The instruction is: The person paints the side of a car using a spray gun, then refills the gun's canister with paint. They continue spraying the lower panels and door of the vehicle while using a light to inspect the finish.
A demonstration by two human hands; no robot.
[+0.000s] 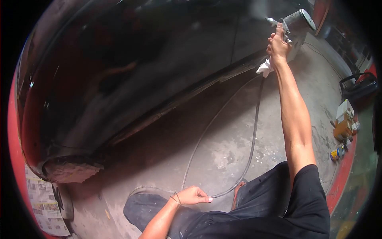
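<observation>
My right hand (pixel 279 47), arm stretched far out, is wrapped round a spray gun (pixel 295 22) with a metal cup. A pale mist shows just off its nozzle, near the glossy dark car side (pixel 159 55). White crumpled cloth or paper (pixel 264 68) sits at the bottom of the gun's handle. A thin dark air hose (pixel 254 127) hangs from there and loops down over the floor. My left hand (pixel 195 195), a cord round its wrist, is closed on the hose near my knee, with the thumb pressed to the fingers.
Stained concrete floor (pixel 227 155) lies under the car's lower edge. Newspaper (pixel 45 203) and masking paper (pixel 73 169) cover parts at lower left. Along the right stand a cardboard box (pixel 343 127), a blue-and-yellow can (pixel 337 153) and a dark case with a handle (pixel 358 85).
</observation>
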